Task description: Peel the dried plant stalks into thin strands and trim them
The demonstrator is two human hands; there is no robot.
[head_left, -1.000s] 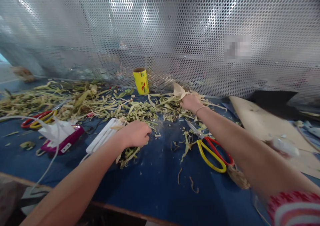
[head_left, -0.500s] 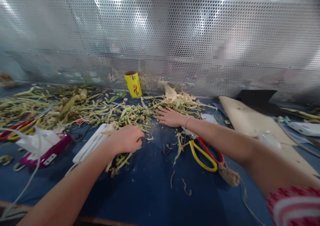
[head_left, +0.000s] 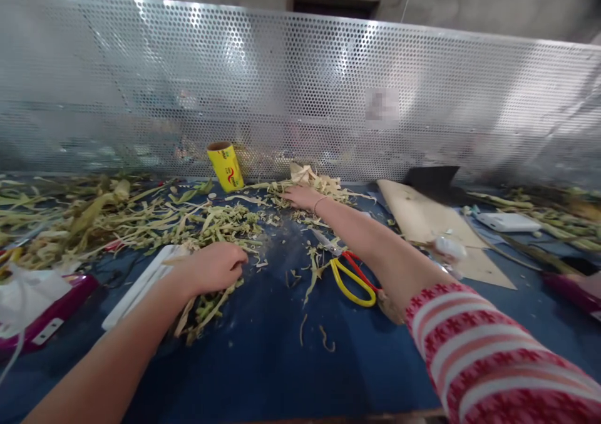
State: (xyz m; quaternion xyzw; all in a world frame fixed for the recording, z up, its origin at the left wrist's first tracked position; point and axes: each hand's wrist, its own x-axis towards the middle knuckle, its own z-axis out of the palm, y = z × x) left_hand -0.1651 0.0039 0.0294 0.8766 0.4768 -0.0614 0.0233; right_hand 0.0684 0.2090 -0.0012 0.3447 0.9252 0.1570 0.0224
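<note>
My left hand (head_left: 216,267) is curled closed over a small heap of green-brown plant stems (head_left: 209,308); whatever is inside its fingers is hidden. Beneath that wrist lies a long white device (head_left: 141,289). Farther out, my right hand (head_left: 300,195) reaches with extended fingers against a pile of dry, pale leaf strips (head_left: 328,186). Below my right forearm rest scissors (head_left: 338,280) with one yellow and one red handle, their blades pointing away to the left. Chopped green stem bits (head_left: 230,220) are spread between the two hands.
A yellow cardboard tube (head_left: 226,167) stands tilted before the perforated metal panel (head_left: 282,86). Dry leaves (head_left: 94,217) cover the far left. A purple box with white tissue (head_left: 56,317) is at left. Cardboard (head_left: 408,208) and a white device (head_left: 508,222) lie at right.
My right hand has moved farther out, into the pale leaf strips. My left hand stays closed over the stems. The view has turned to the right, showing more of the table's right side.
</note>
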